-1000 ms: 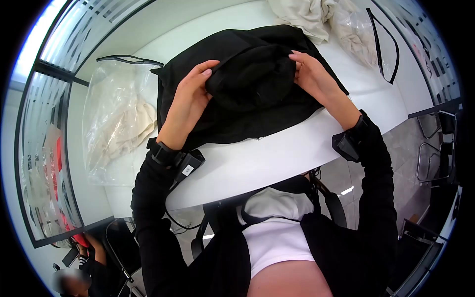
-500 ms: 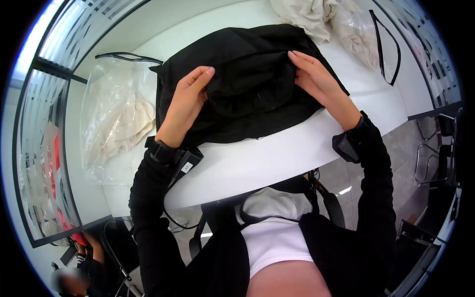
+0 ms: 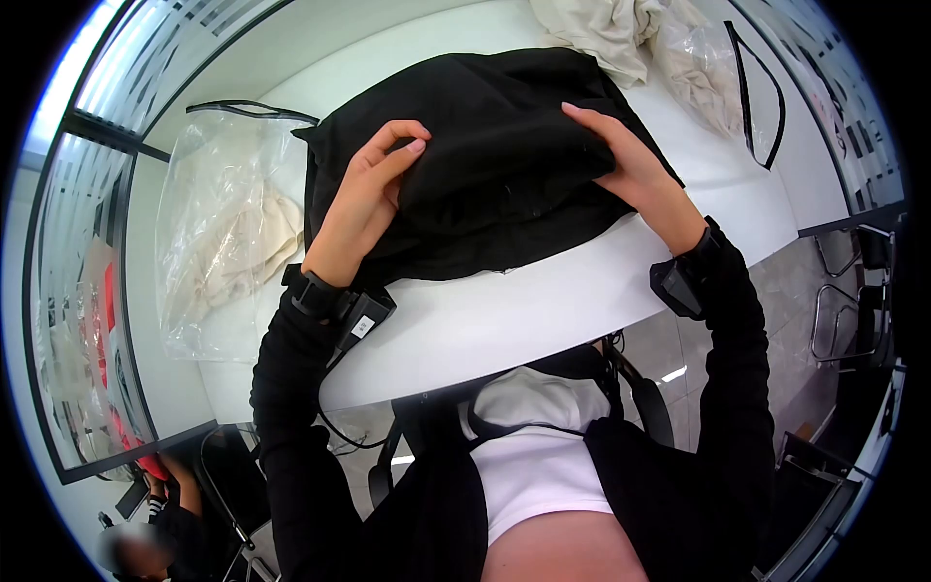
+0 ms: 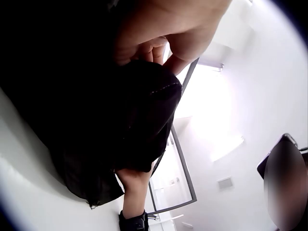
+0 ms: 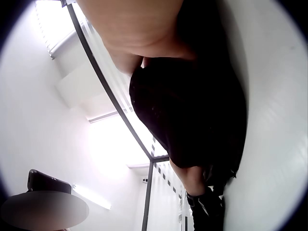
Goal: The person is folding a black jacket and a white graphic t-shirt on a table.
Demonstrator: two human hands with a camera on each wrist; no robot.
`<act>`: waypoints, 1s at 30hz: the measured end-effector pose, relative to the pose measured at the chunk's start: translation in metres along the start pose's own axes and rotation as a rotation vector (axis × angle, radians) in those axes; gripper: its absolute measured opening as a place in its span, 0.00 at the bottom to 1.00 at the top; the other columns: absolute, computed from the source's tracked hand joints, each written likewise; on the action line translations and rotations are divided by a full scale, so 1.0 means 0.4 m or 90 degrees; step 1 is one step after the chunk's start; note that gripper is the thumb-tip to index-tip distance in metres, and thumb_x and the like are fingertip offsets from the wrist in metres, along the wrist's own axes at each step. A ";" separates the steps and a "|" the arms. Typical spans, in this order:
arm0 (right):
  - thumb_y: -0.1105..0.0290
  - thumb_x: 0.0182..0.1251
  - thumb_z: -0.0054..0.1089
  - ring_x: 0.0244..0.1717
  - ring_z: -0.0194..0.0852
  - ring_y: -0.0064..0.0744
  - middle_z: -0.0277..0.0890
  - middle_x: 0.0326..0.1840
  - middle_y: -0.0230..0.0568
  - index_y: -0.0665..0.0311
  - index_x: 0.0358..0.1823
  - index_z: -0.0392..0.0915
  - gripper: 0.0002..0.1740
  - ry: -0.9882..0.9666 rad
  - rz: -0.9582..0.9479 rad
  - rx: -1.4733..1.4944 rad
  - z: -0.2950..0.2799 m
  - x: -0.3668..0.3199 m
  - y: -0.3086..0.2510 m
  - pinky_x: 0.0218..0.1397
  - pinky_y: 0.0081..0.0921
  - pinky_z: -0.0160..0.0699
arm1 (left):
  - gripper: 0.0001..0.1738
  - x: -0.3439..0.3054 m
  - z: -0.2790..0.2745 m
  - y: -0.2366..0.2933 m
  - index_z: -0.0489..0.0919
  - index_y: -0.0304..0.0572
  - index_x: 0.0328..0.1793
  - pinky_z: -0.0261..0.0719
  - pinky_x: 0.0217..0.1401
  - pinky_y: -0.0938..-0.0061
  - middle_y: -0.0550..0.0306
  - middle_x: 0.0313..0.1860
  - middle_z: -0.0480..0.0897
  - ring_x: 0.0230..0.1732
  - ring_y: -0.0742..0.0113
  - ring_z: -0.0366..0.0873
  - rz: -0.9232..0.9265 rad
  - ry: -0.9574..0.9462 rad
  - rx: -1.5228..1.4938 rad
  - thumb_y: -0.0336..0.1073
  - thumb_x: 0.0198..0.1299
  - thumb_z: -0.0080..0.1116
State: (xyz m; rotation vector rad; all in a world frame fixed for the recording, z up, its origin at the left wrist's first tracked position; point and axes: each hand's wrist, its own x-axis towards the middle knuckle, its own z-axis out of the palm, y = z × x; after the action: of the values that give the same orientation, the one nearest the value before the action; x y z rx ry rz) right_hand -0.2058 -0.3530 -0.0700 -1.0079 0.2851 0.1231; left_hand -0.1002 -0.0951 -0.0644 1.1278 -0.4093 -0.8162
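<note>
A large piece of black cloth [image 3: 485,145] with a seamed edge lies bunched on the white table. Its near part is raised into a thick fold between the hands. At the fold's left end, the left hand [image 3: 364,189] holds the cloth, thumb and index finger close together at its edge. Stitching shows on the black fold [image 4: 154,96] below that hand in the left wrist view. Opposite, the right hand [image 3: 635,160] grips the fold's right end, its thumb lying over the cloth and its other fingers mostly hidden beneath.
Left of the cloth lies a clear plastic bag [image 3: 199,175] with cream fabric inside. Cream cloth [image 3: 601,34] and another clear bag [image 3: 713,73] with a black-trimmed edge sit at the back right. The white table's [image 3: 485,310] curved near edge faces the person.
The rounded opening in the black cloth has closed over as its upper layer came down toward the person. The right thumb now lies over the cloth; the left hand has shifted slightly.
</note>
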 end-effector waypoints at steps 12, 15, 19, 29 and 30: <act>0.66 0.60 0.58 0.19 0.44 0.14 0.49 0.14 0.23 0.65 0.15 0.61 0.20 -0.191 -0.051 -0.716 -0.027 -0.003 -0.044 0.24 0.16 0.46 | 0.05 -0.025 0.017 0.047 0.76 0.39 0.37 0.62 0.33 0.88 0.70 0.23 0.72 0.27 0.85 0.66 -0.154 -0.197 0.535 0.28 0.55 0.58; 0.65 0.59 0.59 0.19 0.47 0.14 0.54 0.14 0.23 0.68 0.16 0.67 0.19 -0.200 -0.085 -0.819 -0.023 -0.022 -0.056 0.23 0.16 0.48 | 0.06 -0.030 0.012 0.045 0.75 0.39 0.35 0.62 0.30 0.86 0.70 0.21 0.71 0.25 0.84 0.64 -0.153 -0.217 0.630 0.28 0.53 0.60; 0.67 0.52 0.66 0.19 0.60 0.12 0.69 0.15 0.27 0.70 0.21 0.77 0.12 -0.179 -0.092 -0.796 -0.023 -0.038 -0.064 0.24 0.12 0.56 | 0.08 -0.038 0.019 0.052 0.74 0.37 0.34 0.59 0.27 0.84 0.67 0.17 0.68 0.22 0.82 0.61 -0.154 -0.201 0.702 0.29 0.51 0.62; 0.67 0.49 0.68 0.16 0.62 0.12 0.70 0.11 0.28 0.70 0.21 0.77 0.12 -0.217 -0.025 -0.794 -0.015 -0.045 -0.067 0.23 0.12 0.56 | 0.12 -0.041 0.028 0.089 0.73 0.34 0.31 0.53 0.21 0.80 0.66 0.10 0.62 0.17 0.80 0.54 -0.201 -0.214 0.762 0.33 0.50 0.64; 0.65 0.48 0.68 0.15 0.61 0.13 0.70 0.11 0.28 0.69 0.21 0.77 0.14 -0.215 -0.031 -0.784 -0.018 -0.041 -0.062 0.22 0.14 0.56 | 0.12 -0.041 0.026 0.090 0.73 0.34 0.30 0.53 0.21 0.79 0.66 0.10 0.62 0.17 0.80 0.53 -0.203 -0.209 0.766 0.33 0.50 0.64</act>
State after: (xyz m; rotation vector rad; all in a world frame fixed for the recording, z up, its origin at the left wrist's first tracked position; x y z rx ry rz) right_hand -0.2169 -0.3719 -0.0489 -2.1768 -0.1769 0.4509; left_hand -0.1047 -0.0825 -0.0257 2.2152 -1.0952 -1.0591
